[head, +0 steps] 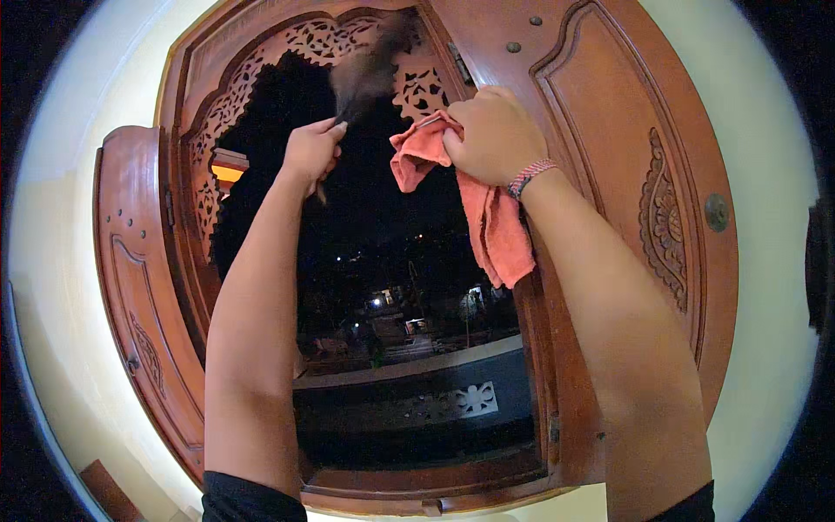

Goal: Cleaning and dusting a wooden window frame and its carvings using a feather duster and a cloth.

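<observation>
My left hand grips the thin handle of a dark feather duster, its head blurred against the upper right of the window frame. Behind the duster runs pierced wooden fretwork, carved in a leafy pattern along the top and left of the opening. My right hand holds a bunched coral-red cloth, part of which hangs below the fist. That fist overlaps the inner edge of the right wooden shutter; whether it touches the wood I cannot tell.
Swung out at the left is a second carved shutter. A metal hinge sits near the top of the right shutter, and a round metal fitting near its outer edge. Pale walls flank the window. Outside is dark, with a low wall.
</observation>
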